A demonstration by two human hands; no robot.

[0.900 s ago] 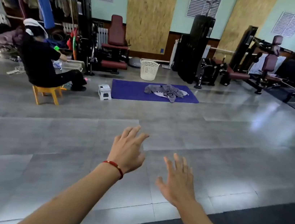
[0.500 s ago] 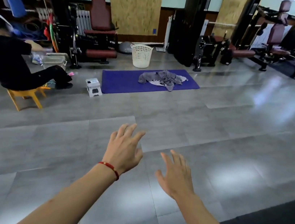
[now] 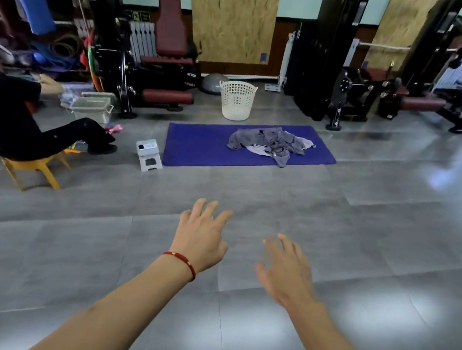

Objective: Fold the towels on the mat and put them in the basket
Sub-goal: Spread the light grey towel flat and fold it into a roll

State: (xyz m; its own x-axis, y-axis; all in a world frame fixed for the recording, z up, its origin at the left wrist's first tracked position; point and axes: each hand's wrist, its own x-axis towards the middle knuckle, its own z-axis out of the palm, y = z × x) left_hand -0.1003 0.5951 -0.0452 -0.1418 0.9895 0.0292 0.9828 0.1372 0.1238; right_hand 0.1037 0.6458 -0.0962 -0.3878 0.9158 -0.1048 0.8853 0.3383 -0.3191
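Two bare arms reach forward over a grey tiled floor (image 3: 335, 225). The left hand (image 3: 200, 237) and the right hand (image 3: 287, 270) both hang in the air with fingers spread and relaxed, grasping nothing. A red string bracelet (image 3: 180, 259) circles the left wrist.

Well ahead of both hands, far out of reach, one purple mat (image 3: 207, 144) lies flat on the floor. On its right half sits one rumpled heap of towels (image 3: 269, 144), mostly grey with some white cloth showing underneath; how many towels the heap holds cannot be told. One white plastic basket (image 3: 237, 100) with a perforated wall stands upright just beyond the mat's far edge, close to the heap.

One small white step stool (image 3: 149, 154) stands just beside the mat's left end. Further left, one person in black (image 3: 4, 113) sits on a yellow stool (image 3: 33, 168). Dark gym machines line the far wall.
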